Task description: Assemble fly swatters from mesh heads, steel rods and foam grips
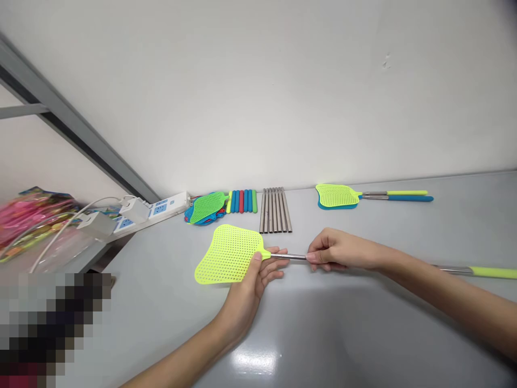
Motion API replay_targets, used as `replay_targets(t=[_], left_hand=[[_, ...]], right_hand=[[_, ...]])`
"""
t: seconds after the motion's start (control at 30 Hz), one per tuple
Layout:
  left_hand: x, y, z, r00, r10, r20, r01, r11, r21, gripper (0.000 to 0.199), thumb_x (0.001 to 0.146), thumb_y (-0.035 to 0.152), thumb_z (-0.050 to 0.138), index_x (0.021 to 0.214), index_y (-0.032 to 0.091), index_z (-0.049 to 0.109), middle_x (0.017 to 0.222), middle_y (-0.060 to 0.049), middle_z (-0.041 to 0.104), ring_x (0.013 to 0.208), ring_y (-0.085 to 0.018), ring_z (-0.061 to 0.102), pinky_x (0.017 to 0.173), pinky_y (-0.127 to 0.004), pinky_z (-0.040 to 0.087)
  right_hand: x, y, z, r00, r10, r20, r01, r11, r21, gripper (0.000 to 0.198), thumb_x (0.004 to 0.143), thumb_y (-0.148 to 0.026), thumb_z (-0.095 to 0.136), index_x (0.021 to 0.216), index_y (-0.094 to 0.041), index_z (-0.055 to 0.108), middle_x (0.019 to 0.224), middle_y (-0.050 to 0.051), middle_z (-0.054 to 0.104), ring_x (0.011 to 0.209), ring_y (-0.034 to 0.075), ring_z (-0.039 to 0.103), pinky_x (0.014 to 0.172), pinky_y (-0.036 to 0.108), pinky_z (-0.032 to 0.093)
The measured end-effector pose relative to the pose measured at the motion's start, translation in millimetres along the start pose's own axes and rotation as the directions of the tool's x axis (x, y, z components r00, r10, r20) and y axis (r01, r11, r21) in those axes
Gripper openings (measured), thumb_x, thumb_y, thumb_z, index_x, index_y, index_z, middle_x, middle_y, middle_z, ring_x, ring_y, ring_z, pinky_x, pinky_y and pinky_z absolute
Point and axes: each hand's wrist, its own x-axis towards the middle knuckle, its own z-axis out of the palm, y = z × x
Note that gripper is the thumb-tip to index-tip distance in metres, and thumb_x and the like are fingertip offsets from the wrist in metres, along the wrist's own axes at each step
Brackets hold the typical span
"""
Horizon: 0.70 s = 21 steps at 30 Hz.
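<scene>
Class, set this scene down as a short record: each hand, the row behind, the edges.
Left hand: holds the yellow swatter head near its neck
Right hand: pinches the metal rod
Rear, left to right: white power strip, stacked swatter heads, coloured grips, metal tubes, two swatters
Far right: yellow handle; its link to the rod is hidden

- Right hand [339, 250] and forearm [436, 293] are blocking a good stretch of the metal rod [293, 256], and the yellow handle [495, 273] runs off the right edge
- Left hand [245, 285] hides a corner of the yellow mesh head [228, 256]
- Blue head [338, 208] is mostly buried under another yellow head [337, 195]
- Pile [188, 214] beneath the green head [208, 207]: can't count 'em
- Bagged stuff [36, 213] at left: blurry, cut off
- Bottom-left corner's all pixelated
- Power strip [180, 201] markings: too tiny to read
</scene>
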Motion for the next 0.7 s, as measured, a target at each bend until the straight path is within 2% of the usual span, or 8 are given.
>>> replay_targets(t=[0.27,0.5,0.7], left_hand=[[-2.7,0.6,3.0,0.999,-0.005,0.045,0.005,1.000,-0.009,0.030,0.086,0.036,0.036,0.098,0.015,0.054,0.111,-0.011,0.056,0.100,-0.024,0.053,0.085,-0.037,0.039],[-7.1,-1.6,7.6,0.998,-0.010,0.058,0.009,1.000,0.008,0.028,0.084,0.038,0.041,0.097,0.017,0.055,0.112,-0.010,0.056,0.100,-0.023,0.053,0.083,-0.036,0.040],[-7.6,-2.6,8.8,0.998,-0.018,0.055,0.018,1.000,-0.008,0.031,0.084,0.041,0.040,0.096,0.017,0.055,0.108,-0.010,0.057,0.094,-0.022,0.055,0.079,-0.036,0.042]], right_hand=[[-1.9,-3.9,7.9,0.994,0.090,0.066,-0.103,0.967,0.233,0.026,0.078,-0.028,0.045,0.057,-0.012,0.050,0.042,-0.008,0.032,0.035,0.002,0.018,0.034,0.019,0.011],[-4.0,-8.0,9.1,0.961,0.203,0.187,-0.255,0.910,0.326,0.027,0.081,-0.029,0.041,0.058,-0.014,0.045,0.041,-0.010,0.025,0.034,0.002,0.012,0.032,0.018,0.008],[-1.0,-5.7,6.9,0.933,0.233,0.273,-0.326,0.868,0.375,0.022,0.079,-0.027,0.041,0.060,-0.015,0.045,0.042,-0.010,0.024,0.034,0.002,0.011,0.031,0.017,0.006]])
